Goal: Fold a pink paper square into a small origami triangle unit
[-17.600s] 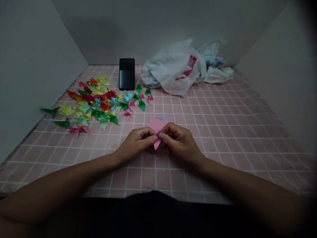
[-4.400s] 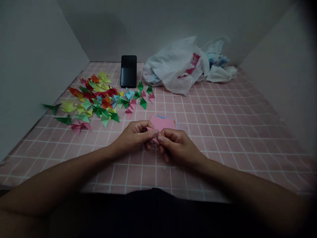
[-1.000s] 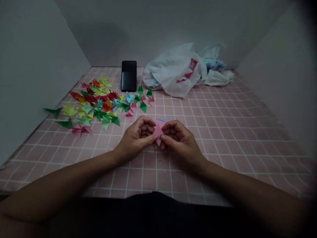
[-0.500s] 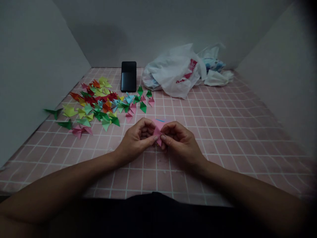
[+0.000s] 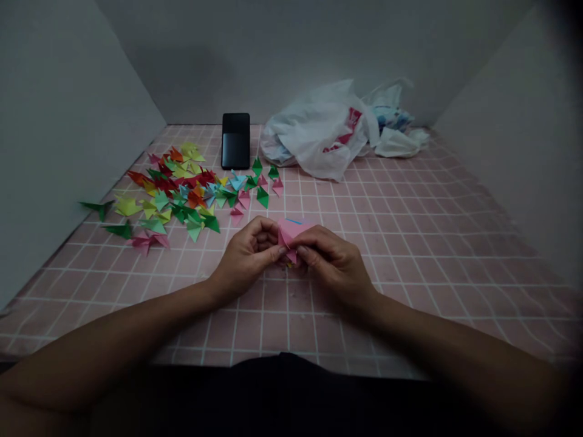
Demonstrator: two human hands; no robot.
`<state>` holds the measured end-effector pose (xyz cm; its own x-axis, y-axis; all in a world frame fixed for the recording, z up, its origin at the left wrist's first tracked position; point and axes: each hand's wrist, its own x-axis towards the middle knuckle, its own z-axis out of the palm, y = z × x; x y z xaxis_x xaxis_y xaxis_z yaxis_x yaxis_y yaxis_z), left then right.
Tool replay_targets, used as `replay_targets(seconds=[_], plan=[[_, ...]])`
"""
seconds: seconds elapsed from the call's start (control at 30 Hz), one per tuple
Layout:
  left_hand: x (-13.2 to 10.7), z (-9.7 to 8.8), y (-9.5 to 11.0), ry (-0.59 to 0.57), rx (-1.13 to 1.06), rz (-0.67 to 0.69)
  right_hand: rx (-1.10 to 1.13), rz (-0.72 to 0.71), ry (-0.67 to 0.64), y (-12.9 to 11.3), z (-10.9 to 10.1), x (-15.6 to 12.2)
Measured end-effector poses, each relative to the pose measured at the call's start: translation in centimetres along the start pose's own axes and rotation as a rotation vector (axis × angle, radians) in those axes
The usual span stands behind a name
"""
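Between my two hands, just above the checked tablecloth, is a piece of pink folded paper (image 5: 291, 229) with a blue streak near its top edge. My left hand (image 5: 249, 252) pinches its left side between thumb and fingers. On the other side, my right hand (image 5: 339, 261) is closed on the paper's lower right, thumb and forefinger at a fold near the middle. Fingers cover part of the lower tip. A small yellow patch shows under the paper; I cannot tell what it is.
Many small folded paper pieces (image 5: 182, 212) in several colours lie spread at the left. A black phone (image 5: 235, 142) rests behind them. Toward the back wall sit a white plastic bag (image 5: 314, 130) and a crumpled white and blue packet (image 5: 396, 121). Pale walls (image 5: 54, 133) enclose the pink checked tablecloth (image 5: 437, 243).
The right fingers have shifted their grip on the pink paper, and its lower point looks shorter and more covered. The left hand has moved slightly left. The other things lie as before.
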<state>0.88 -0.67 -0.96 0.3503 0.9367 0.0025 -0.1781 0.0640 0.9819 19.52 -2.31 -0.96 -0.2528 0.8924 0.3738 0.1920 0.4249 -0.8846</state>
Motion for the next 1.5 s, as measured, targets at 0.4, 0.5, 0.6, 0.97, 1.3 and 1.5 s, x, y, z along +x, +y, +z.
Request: replay_targets(seconds=[0.4, 0.5, 0.6, 0.97, 1.3, 1.5], plan=[[-0.1, -0.4, 0.0, -0.056, 0.048, -0.018, -0.271, -0.220, -0.003, 0.6, 0.2, -0.4], [-0.2, -0.4, 0.3, -0.055, 0.043, -0.054, -0.291, -0.228, 0.001, 0.5, 0.2, -0.3], [-0.3, -0.3, 0.4, -0.061, 0.007, -0.063, -0.256, -0.215, 0.019, 0.5, 0.2, -0.1], [-0.4, 0.3, 0.7, -0.022, 0.166, 0.017, 0.307, 0.340, 0.000, 0.1, 0.2, 0.4], [-0.4, 0.1, 1.0, -0.081, 0.101, -0.136, 0.467, 0.451, -0.036, -0.1, -0.1, 0.4], [-0.6, -0.1, 0.9, -0.065, 0.103, -0.113, 0.504, 0.479, -0.073, 0.3, 0.0, 0.2]])
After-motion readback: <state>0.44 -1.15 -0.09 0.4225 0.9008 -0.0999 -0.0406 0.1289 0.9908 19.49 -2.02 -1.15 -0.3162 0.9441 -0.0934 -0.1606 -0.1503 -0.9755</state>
